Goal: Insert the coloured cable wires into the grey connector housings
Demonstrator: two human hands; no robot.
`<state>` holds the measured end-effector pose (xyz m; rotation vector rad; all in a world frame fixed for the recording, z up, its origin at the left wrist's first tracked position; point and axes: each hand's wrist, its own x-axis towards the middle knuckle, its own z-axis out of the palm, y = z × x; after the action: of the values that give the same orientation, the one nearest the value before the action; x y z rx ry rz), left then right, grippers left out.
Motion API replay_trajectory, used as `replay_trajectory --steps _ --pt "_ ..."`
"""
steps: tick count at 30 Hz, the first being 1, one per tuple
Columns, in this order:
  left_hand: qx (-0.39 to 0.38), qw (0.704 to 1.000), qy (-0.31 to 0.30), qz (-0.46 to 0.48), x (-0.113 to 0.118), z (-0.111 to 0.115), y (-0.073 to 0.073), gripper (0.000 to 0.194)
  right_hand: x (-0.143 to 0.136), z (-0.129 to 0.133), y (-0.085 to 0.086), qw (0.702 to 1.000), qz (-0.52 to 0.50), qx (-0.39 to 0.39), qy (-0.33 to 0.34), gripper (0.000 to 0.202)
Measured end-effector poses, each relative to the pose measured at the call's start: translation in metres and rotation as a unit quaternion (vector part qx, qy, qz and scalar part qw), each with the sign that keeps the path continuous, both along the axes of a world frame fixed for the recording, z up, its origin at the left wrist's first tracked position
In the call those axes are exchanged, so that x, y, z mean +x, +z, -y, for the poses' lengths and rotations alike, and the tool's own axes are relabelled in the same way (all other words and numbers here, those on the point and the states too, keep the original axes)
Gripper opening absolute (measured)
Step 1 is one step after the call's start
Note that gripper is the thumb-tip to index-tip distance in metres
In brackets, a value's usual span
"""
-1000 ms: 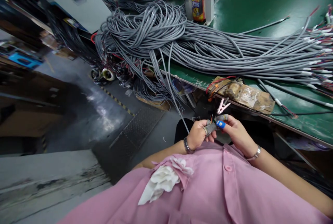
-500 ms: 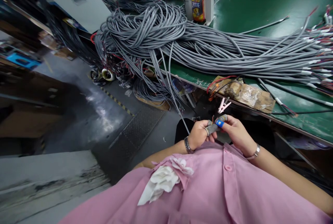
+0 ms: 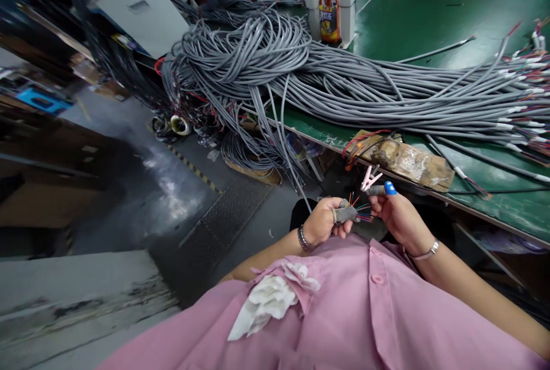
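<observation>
My left hand (image 3: 325, 222) is closed around the end of a grey cable, in front of my pink shirt. From its fingertips, several thin coloured wires (image 3: 363, 213) fan out, orange ones upward, green and darker ones to the right. Grey coverings wrap its thumb and a finger. My right hand (image 3: 397, 212) is just to the right of the wire tips, apart from them. A blue covering is on its raised thumb and a grey one on its forefinger; nothing shows between them. Close to that forefinger, a pink clothespin (image 3: 368, 179) sits by the bench edge.
A thick bundle of grey cables (image 3: 344, 81) lies across the green bench (image 3: 412, 20), stripped ends at the right. A taped wooden block (image 3: 404, 158) sits at the front edge. A snack bag (image 3: 329, 19) hangs by a white post. Cable coils (image 3: 251, 155) lie below left.
My right hand has moved up and right, off the wires. The coloured wires now show spread out from my left hand, which has shifted slightly left.
</observation>
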<state>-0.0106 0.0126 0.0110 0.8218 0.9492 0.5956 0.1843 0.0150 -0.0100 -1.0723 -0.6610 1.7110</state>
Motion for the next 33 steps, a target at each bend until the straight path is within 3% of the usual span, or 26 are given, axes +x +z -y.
replay_trajectory --steps 4,9,19,24,33 --pt "-0.03 0.996 -0.053 0.065 0.0 -0.01 0.008 0.034 0.005 -0.016 0.001 0.999 -0.01 -0.01 0.033 0.05" --pt "-0.048 0.986 -0.095 0.131 0.011 -0.025 0.011 0.033 -0.005 -0.026 0.011 0.997 -0.035 0.041 0.047 0.05" --pt "-0.078 0.982 -0.069 0.159 0.02 -0.031 -0.003 0.033 -0.019 -0.031 0.015 0.998 -0.064 0.006 -0.005 0.052" --pt "-0.091 0.981 -0.062 0.161 0.022 -0.03 -0.003 0.03 -0.026 -0.031 0.02 0.998 -0.028 0.03 -0.054 0.053" --pt "-0.095 0.98 -0.064 0.162 0.021 -0.028 -0.003 0.027 -0.027 -0.031 0.017 0.995 -0.055 0.041 -0.07 0.051"
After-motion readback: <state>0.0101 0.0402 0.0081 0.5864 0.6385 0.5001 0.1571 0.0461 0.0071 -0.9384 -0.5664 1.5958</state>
